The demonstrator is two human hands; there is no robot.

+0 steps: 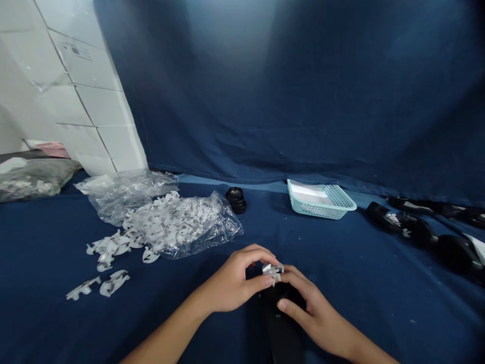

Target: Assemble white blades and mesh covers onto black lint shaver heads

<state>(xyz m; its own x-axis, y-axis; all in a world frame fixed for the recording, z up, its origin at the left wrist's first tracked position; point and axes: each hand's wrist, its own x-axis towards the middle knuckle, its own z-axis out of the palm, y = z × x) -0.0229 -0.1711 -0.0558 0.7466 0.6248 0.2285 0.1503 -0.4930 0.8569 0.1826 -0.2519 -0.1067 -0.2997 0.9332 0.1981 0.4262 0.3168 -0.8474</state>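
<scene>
A small white plastic piece (272,271) with curved, clip-like edges is pinched between the thumb and fingers of my left hand (235,278). Directly below it is a long black part (282,328) with a rounded upper end, running down to the bottom edge of the picture. My right hand (312,311) is closed around that rounded end, its thumb on the near side, and its fingertips reach the white piece. The hands partly cover the black part's top, so I cannot tell whether the white piece touches it.
A clear plastic bag (223,230) spills many similar white pieces (166,225) onto the blue cloth. Two loose pieces (113,283) lie nearer. Stacked black rings (235,199), a light-green basket (322,207) and black parts (417,230) stand farther back. White boxes (94,101) rise at left.
</scene>
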